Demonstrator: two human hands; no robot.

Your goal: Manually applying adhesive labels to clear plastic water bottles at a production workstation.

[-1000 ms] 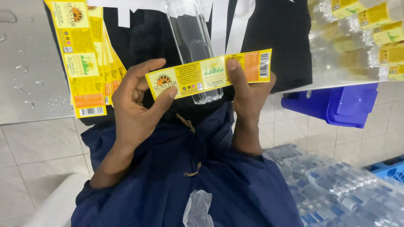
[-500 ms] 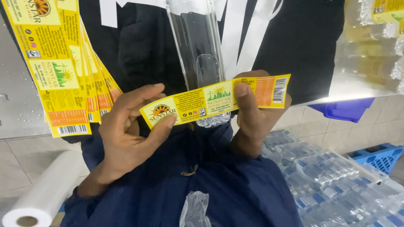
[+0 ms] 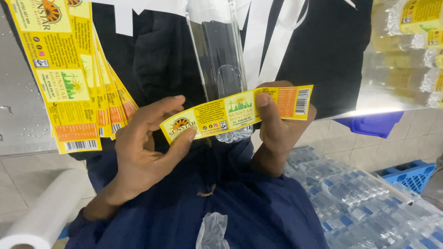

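Since the earlier frame the label [image 3: 236, 112] sits a touch higher and tilts a little more, right end up; the roll [image 3: 39, 216] at lower left shows less of its end. Left hand [image 3: 145, 147] pinches the label's left end, thumb on the printed face, fingers curled behind. Right hand [image 3: 277, 122] grips the right part, thumb pressed on the face, fingers wrapped behind it; whether they also hold the bottle [image 3: 220, 69] can't be told. Both grips closed on the label, no slack. Label's long axis runs left-right, crossing the bottle's long axis, which runs away from the person; the label lies over the bottle's near, base end, touching or just in front of it. Right hand is nearer the bottle. Stack of spare labels [image 3: 69, 74] lies on the table [image 3: 20, 124] at left, wrapped bottle packs [image 3: 360, 198] lower right, blue crate [image 3: 406, 173] beside them.
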